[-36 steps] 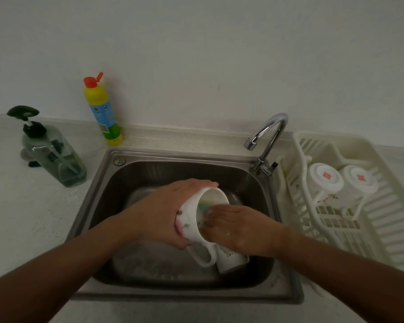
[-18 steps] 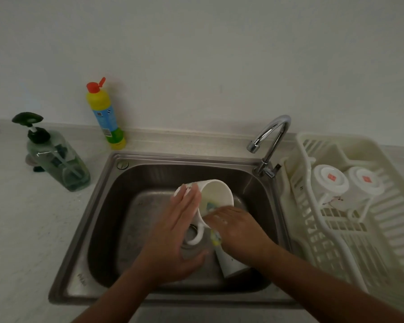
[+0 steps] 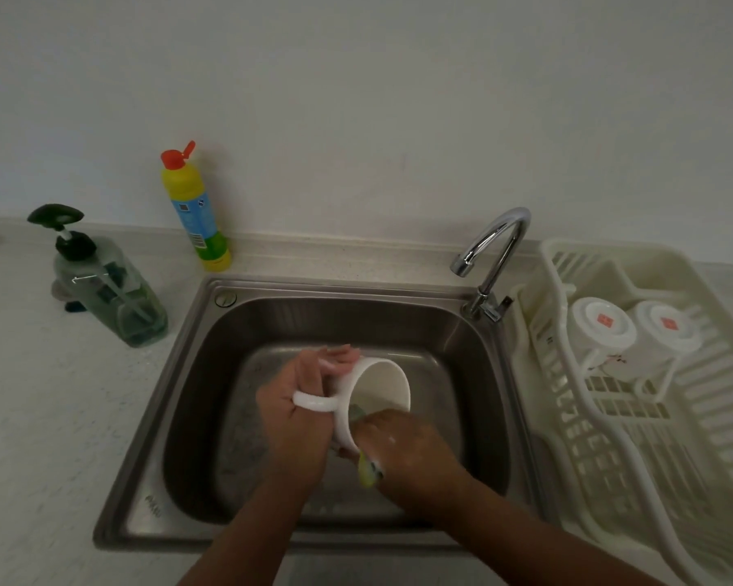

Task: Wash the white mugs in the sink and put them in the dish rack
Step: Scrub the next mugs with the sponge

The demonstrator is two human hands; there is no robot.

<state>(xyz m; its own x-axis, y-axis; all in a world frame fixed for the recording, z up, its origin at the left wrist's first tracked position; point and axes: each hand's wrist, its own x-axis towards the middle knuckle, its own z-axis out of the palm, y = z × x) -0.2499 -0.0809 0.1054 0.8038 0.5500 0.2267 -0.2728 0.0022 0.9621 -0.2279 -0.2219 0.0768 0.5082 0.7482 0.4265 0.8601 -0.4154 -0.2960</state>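
Over the steel sink (image 3: pixel 475 374) my left hand (image 3: pixel 297 416) holds a white mug (image 3: pixel 381 387) on its side, mouth turned right, with its handle across my palm. My right hand (image 3: pixel 407 450) grips a yellow-green sponge (image 3: pixel 367 473) and reaches into the mug's mouth. Two white mugs (image 3: pixel 601 327) (image 3: pixel 669 332) stand upside down in the cream dish rack (image 3: pixel 695 458) on the right. The second mug in the sink is hidden now behind my hands.
The curved chrome tap (image 3: pixel 496 251) rises at the sink's back right corner, with no water running. A yellow detergent bottle with a red cap (image 3: pixel 195 213) stands behind the sink. A pump soap dispenser (image 3: pixel 106 289) sits on the counter at the left.
My left hand has turned the mug so its handle now lies across my palm. My right hand has pushed the sponge further into the mug's mouth. The view has shifted slightly.
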